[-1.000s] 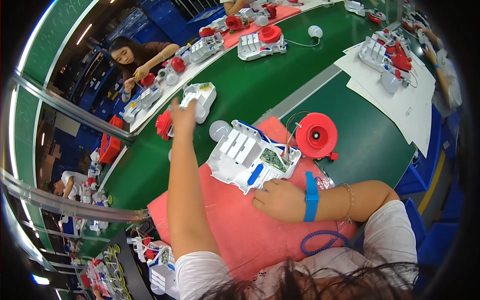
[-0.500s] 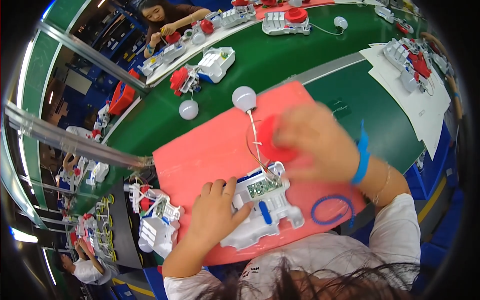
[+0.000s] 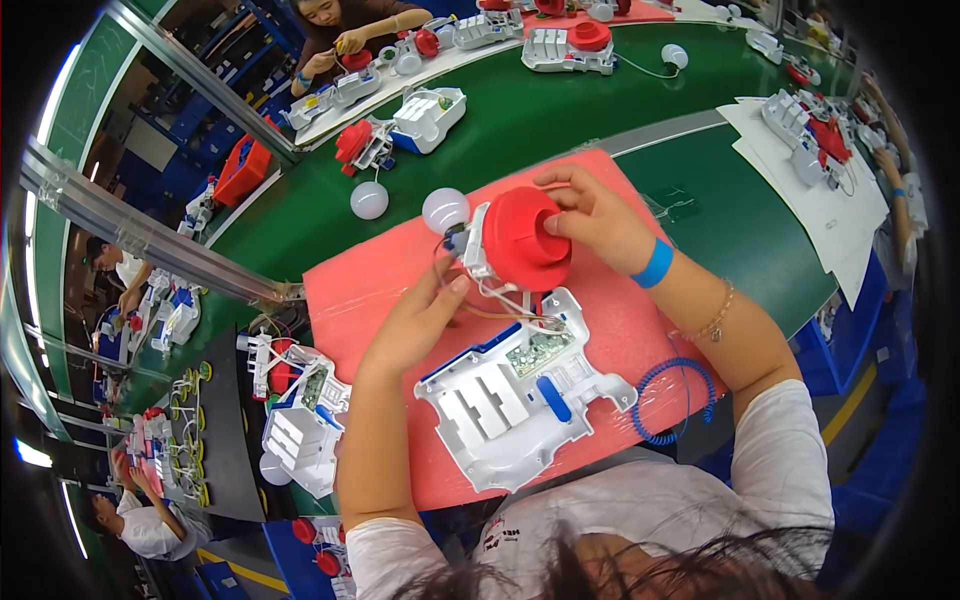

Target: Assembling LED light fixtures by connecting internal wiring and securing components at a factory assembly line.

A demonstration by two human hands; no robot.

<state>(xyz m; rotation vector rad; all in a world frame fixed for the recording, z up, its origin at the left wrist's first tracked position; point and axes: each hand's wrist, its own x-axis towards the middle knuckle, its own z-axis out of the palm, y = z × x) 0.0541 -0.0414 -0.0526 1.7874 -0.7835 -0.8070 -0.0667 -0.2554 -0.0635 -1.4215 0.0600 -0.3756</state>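
Observation:
My right hand [image 3: 605, 225] grips a red round flanged part [image 3: 520, 240], its thumb in the central opening and its fingers at the rim. A white plastic bracket [image 3: 478, 245] is joined to the red part's left side. Just below that bracket, my left hand [image 3: 420, 315] has thumb and forefinger close together beside thin wires; what lies between them is hidden. A white globe bulb [image 3: 446, 211] rests beyond the left fingers. Wires run down to an open white housing [image 3: 490, 400] with a green circuit board [image 3: 540, 350] and a blue strip [image 3: 553, 399].
Everything lies on a pink foam mat [image 3: 370, 300]. A blue coiled cord [image 3: 645, 400] lies at its right edge. Another white assembly [image 3: 305, 430] sits left of the mat. Beyond runs a green conveyor [image 3: 560, 110] carrying similar units. A metal post [image 3: 150, 235] stands left; co-workers sit farther off.
My left hand has moved from the housing up to the wires by the bracket. The red part, blurred before, is now steady and turned toward me. The bulb has shifted left.

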